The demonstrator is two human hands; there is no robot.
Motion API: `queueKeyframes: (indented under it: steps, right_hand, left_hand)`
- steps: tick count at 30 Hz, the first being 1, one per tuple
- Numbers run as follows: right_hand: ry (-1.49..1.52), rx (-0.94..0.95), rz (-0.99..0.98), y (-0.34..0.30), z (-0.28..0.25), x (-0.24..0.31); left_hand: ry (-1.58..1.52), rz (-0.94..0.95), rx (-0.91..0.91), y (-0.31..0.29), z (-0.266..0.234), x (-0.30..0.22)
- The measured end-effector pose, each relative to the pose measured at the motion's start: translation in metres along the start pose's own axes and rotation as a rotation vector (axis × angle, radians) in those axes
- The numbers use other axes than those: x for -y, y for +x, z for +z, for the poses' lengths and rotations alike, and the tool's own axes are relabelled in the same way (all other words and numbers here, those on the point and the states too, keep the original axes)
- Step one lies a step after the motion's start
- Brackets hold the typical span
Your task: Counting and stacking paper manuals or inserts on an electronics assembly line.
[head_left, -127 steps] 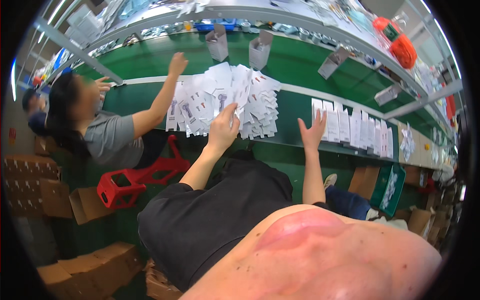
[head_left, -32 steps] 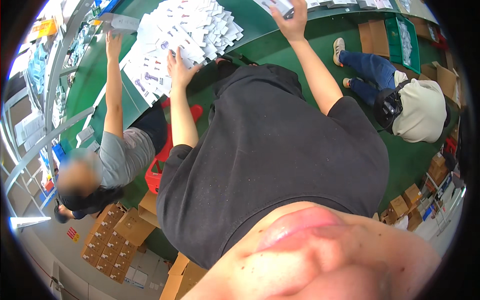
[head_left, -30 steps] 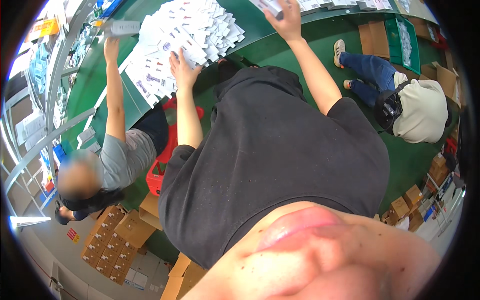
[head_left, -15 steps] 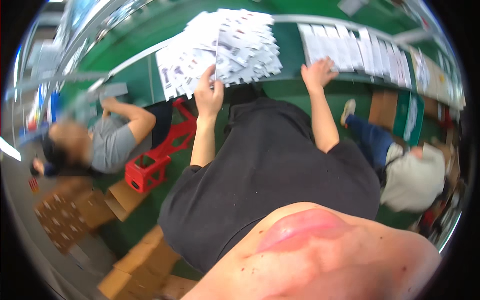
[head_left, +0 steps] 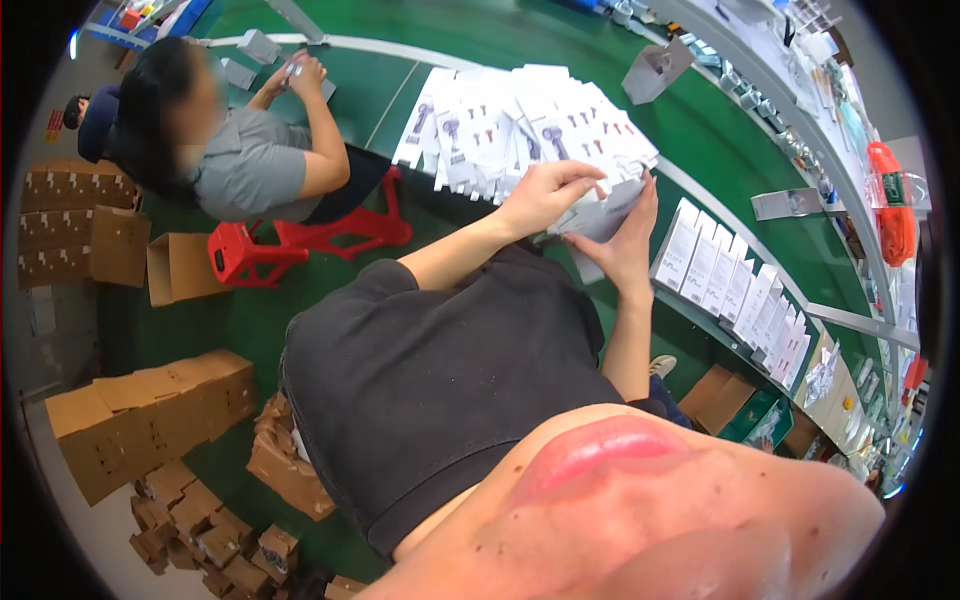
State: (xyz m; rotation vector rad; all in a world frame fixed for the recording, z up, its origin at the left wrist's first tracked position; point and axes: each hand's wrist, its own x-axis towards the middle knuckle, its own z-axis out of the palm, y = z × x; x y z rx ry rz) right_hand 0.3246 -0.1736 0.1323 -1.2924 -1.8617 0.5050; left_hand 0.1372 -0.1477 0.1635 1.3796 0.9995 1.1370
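Observation:
A white printed carton (head_left: 607, 212) is between my two hands at the table's near edge. My right hand (head_left: 628, 242) grips it from the right, thumb on the near side and fingers along the far side. My left hand (head_left: 545, 200) reaches in from the left, its fingertips pinched at the carton's upper edge; the exact hold is partly hidden. Just beyond lies a big heap of flat white cartons (head_left: 490, 125) with pictures printed on them. To the right of my right hand stands a row of upright white cartons (head_left: 700, 258).
A co-worker in a grey shirt (head_left: 250, 160) sits at the left by a red stool (head_left: 260, 252), handling a small item. Brown boxes (head_left: 150, 410) stand on the floor at left. A metal shelf rail (head_left: 800, 120) curves along the right, with an open white carton (head_left: 655, 70) beneath.
My hands, earlier apart at the heap and at the row, have come together around one white carton. The view has turned to the right.

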Motion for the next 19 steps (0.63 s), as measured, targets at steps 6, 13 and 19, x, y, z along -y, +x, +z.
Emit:
queueKeyframes:
  steps: [6,13,19]
  right_hand:
    - [-0.415,0.052,0.228,-0.019,0.012,0.035]
    - [-0.215,-0.098,0.165,-0.027,-0.013,0.034]
    - [0.209,-0.233,0.593,-0.069,-0.018,0.062]
  left_hand:
    - [-0.210,-0.271,0.161,0.020,-0.002,0.019]
    - [-0.053,-0.301,0.705,0.046,0.006,0.017]
    - [-0.281,-0.316,0.700,0.060,0.031,0.041]
